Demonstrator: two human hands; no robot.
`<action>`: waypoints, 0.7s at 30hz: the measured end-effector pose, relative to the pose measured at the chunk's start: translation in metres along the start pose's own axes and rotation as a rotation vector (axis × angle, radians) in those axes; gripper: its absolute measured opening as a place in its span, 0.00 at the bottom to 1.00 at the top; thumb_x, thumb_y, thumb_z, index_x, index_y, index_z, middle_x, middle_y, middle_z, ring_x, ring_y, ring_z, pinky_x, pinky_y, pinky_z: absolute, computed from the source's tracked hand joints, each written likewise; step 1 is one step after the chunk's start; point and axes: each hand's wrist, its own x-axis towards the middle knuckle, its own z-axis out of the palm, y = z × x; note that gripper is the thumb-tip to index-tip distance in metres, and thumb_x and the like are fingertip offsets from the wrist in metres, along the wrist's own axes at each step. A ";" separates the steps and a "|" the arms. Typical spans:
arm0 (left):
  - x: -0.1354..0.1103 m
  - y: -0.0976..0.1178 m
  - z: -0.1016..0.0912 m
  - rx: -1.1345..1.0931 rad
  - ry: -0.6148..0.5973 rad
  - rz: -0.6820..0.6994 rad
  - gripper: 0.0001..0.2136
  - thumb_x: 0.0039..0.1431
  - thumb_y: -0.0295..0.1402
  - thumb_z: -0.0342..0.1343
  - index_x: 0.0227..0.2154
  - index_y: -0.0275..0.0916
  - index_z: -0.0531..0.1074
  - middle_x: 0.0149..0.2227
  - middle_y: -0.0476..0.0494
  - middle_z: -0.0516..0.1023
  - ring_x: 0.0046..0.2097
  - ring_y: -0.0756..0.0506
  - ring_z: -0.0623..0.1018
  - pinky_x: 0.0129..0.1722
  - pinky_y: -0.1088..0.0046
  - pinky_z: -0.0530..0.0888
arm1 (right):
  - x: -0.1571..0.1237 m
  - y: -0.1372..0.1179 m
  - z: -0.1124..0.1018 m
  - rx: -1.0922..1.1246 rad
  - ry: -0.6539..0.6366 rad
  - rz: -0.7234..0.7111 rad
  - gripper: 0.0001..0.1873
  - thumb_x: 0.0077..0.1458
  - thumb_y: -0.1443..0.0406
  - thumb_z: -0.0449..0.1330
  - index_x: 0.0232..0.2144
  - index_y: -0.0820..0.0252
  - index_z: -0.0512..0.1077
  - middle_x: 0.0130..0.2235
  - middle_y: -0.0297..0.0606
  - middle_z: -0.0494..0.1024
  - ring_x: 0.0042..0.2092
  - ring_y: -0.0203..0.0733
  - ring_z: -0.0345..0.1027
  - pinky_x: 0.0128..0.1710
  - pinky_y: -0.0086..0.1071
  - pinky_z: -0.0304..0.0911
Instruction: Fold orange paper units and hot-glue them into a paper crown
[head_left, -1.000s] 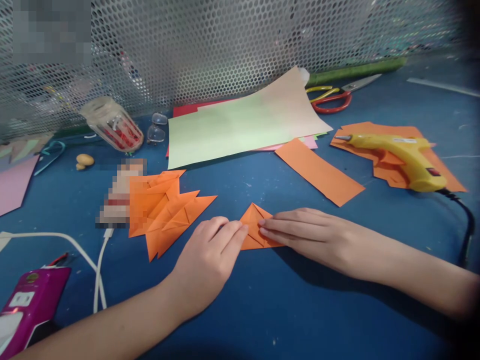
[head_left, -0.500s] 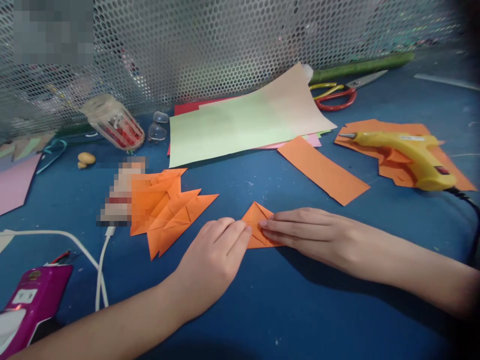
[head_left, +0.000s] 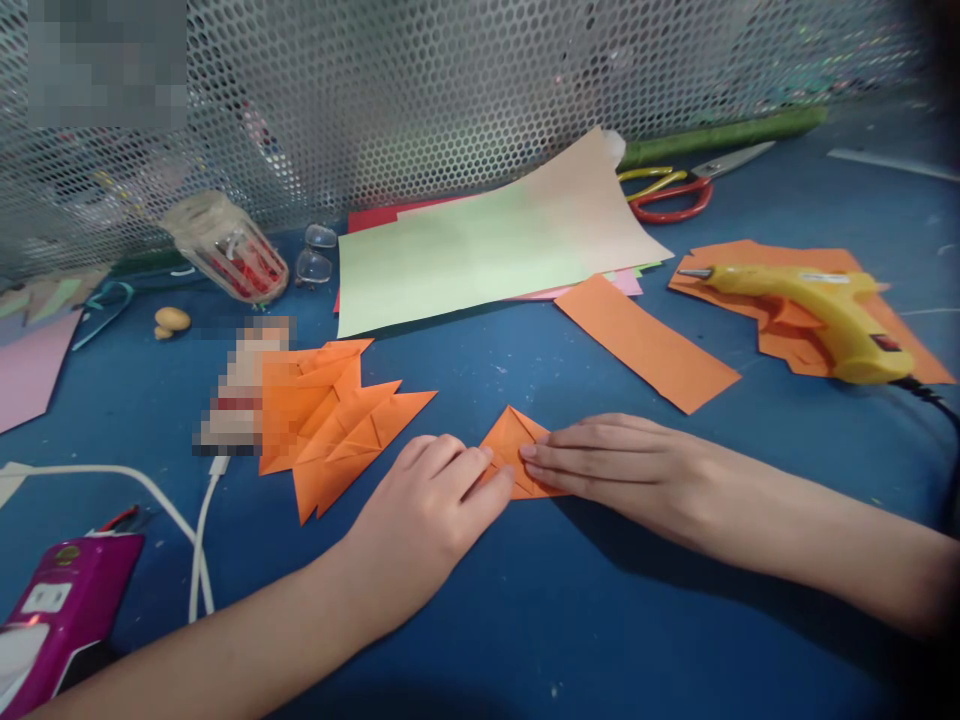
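Note:
A small folded piece of orange paper (head_left: 508,430) lies on the blue table, its pointed top facing away from me. My left hand (head_left: 439,510) is closed at its left side, with curled fingers at the edge and the thumb on its lower part. My right hand (head_left: 637,465) lies flat across the right side, fingers stretched out and fingertips touching the paper; they cover its right corner. Left of my hands rest several folded orange paper pieces (head_left: 337,420), overlapping each other. Beyond my right hand is a flat orange paper strip (head_left: 649,345).
A yellow glue gun (head_left: 810,300) sits on orange paper at right. Scissors (head_left: 675,190) and stacked coloured sheets (head_left: 480,250) lie at the back before a perforated metal panel (head_left: 450,90). On the left are a glass jar (head_left: 229,250), a white cable (head_left: 199,540) and a purple device (head_left: 82,590).
My left thumb has shifted right, onto the lower part of the folded paper, and now stands apart from the index finger. My right hand has stayed nearly still.

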 end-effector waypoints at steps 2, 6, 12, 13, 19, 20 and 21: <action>-0.001 0.000 0.000 -0.005 -0.007 -0.015 0.15 0.77 0.21 0.43 0.43 0.33 0.77 0.37 0.42 0.84 0.36 0.44 0.79 0.38 0.65 0.79 | -0.004 0.002 0.004 0.005 0.012 0.006 0.25 0.76 0.71 0.41 0.62 0.64 0.73 0.59 0.43 0.82 0.64 0.35 0.71 0.66 0.36 0.66; -0.004 0.001 0.003 -0.006 -0.005 -0.041 0.14 0.77 0.21 0.43 0.50 0.29 0.75 0.38 0.41 0.83 0.37 0.43 0.79 0.40 0.64 0.80 | -0.012 0.003 0.011 -0.010 0.012 0.009 0.25 0.76 0.71 0.41 0.66 0.62 0.69 0.61 0.42 0.80 0.68 0.36 0.66 0.67 0.37 0.65; -0.005 0.001 0.007 -0.014 0.005 -0.044 0.14 0.77 0.21 0.43 0.50 0.28 0.75 0.39 0.40 0.84 0.38 0.43 0.80 0.39 0.63 0.80 | -0.010 -0.003 0.008 -0.017 0.006 -0.003 0.25 0.77 0.70 0.40 0.62 0.62 0.72 0.58 0.43 0.82 0.66 0.33 0.69 0.67 0.34 0.63; -0.005 0.001 0.007 -0.019 0.006 -0.049 0.14 0.78 0.22 0.43 0.49 0.29 0.75 0.39 0.40 0.84 0.38 0.43 0.81 0.39 0.63 0.80 | -0.009 -0.003 0.007 -0.012 0.010 -0.008 0.25 0.77 0.70 0.40 0.61 0.62 0.73 0.58 0.43 0.83 0.66 0.33 0.69 0.67 0.34 0.63; -0.005 0.000 0.006 -0.075 0.001 -0.072 0.15 0.78 0.22 0.42 0.51 0.33 0.75 0.47 0.37 0.84 0.48 0.42 0.83 0.47 0.64 0.81 | -0.008 -0.002 0.007 0.026 0.005 -0.001 0.25 0.76 0.70 0.40 0.60 0.61 0.74 0.56 0.44 0.83 0.64 0.34 0.72 0.65 0.36 0.66; -0.005 0.000 0.006 -0.090 -0.002 -0.073 0.15 0.77 0.22 0.42 0.51 0.32 0.74 0.48 0.36 0.84 0.48 0.42 0.83 0.47 0.63 0.82 | -0.008 -0.002 0.007 0.032 0.000 -0.001 0.26 0.76 0.70 0.39 0.61 0.60 0.74 0.56 0.44 0.83 0.63 0.35 0.72 0.65 0.37 0.66; -0.005 0.000 0.005 -0.104 -0.003 -0.079 0.15 0.77 0.22 0.42 0.52 0.32 0.74 0.48 0.36 0.84 0.48 0.42 0.83 0.47 0.63 0.82 | -0.007 -0.001 0.007 0.035 0.000 0.001 0.26 0.76 0.70 0.39 0.61 0.60 0.74 0.56 0.43 0.83 0.63 0.35 0.72 0.65 0.38 0.66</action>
